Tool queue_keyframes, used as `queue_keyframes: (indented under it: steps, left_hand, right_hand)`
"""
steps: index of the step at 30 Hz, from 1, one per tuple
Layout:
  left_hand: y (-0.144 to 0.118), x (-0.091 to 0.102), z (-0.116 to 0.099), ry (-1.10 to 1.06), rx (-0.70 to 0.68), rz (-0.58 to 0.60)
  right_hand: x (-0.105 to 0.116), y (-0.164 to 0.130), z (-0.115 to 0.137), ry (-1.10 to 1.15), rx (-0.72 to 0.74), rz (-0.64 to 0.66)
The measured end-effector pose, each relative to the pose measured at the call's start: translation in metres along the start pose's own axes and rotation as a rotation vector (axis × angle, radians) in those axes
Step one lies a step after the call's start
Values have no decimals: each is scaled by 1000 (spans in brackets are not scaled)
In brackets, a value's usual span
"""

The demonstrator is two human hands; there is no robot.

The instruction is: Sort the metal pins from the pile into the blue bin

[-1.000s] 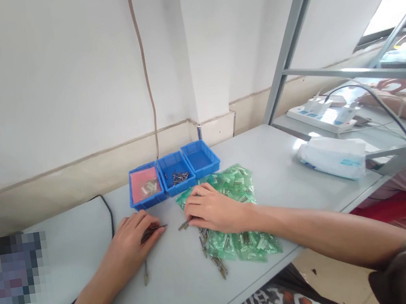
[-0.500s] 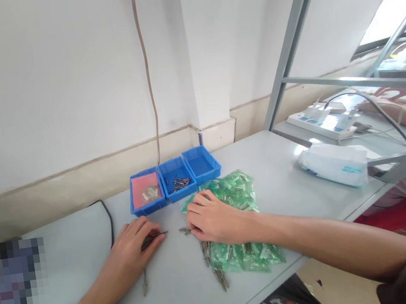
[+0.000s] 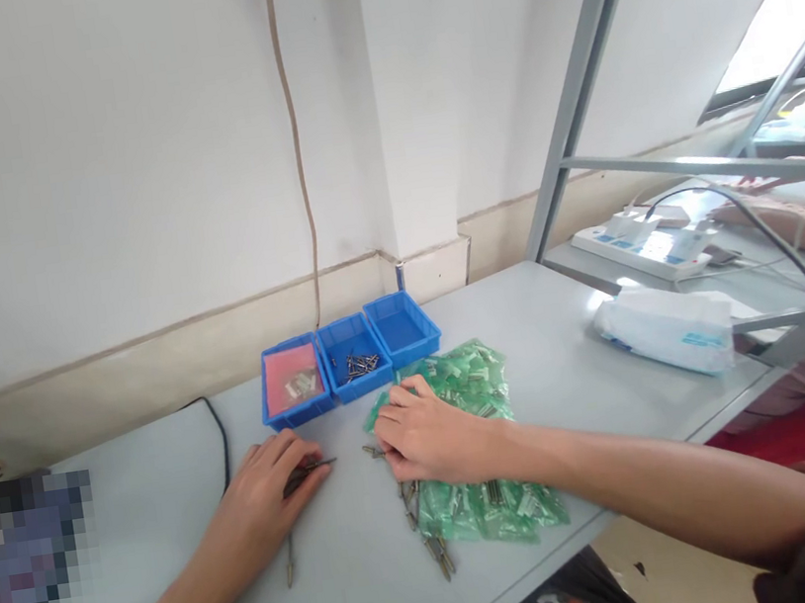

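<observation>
A loose metal pin (image 3: 289, 561) lies nearest me on the grey table (image 3: 594, 384). My left hand (image 3: 269, 495) rests palm down, fingers curled around a thin dark pin (image 3: 312, 469). My right hand (image 3: 428, 435) presses on the green packets (image 3: 482, 515), fingertips closing on small pins (image 3: 373, 451). I judge I'm sorting; next calls for a clean pinch. Beyond sit three blue bins (image 3: 350, 357).
</observation>
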State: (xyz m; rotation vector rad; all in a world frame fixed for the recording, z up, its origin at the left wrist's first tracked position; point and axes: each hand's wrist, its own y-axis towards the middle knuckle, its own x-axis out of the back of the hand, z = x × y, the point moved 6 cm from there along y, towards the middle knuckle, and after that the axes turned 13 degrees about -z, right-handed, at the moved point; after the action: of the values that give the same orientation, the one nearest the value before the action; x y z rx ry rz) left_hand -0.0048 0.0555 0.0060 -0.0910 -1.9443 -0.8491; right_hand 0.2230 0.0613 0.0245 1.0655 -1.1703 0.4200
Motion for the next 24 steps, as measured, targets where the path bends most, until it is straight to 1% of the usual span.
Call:
queue_keyframes:
  steps: [4, 9, 12, 15, 19, 24]
  left_hand:
    - [-1, -1, 2, -1, 4, 6]
    - [0, -1, 2, -2, 5, 18]
    - [0, 0, 2, -6, 5, 15]
    - [-1, 0, 1, -7, -3, 15]
    - [0, 2, 2, 7, 7, 2]
    - [0, 5, 4, 15, 20, 15]
  right_hand:
    - [1, 0, -2, 27, -31, -2]
    - [0, -1, -3, 39, -32, -12]
    - [1, -1, -4, 91, -55, -26]
    - [5, -1, -9, 220, -165, -60]
    - [16, -1, -20, 346, -351, -187]
    - [27, -4, -26, 407, -459, -291]
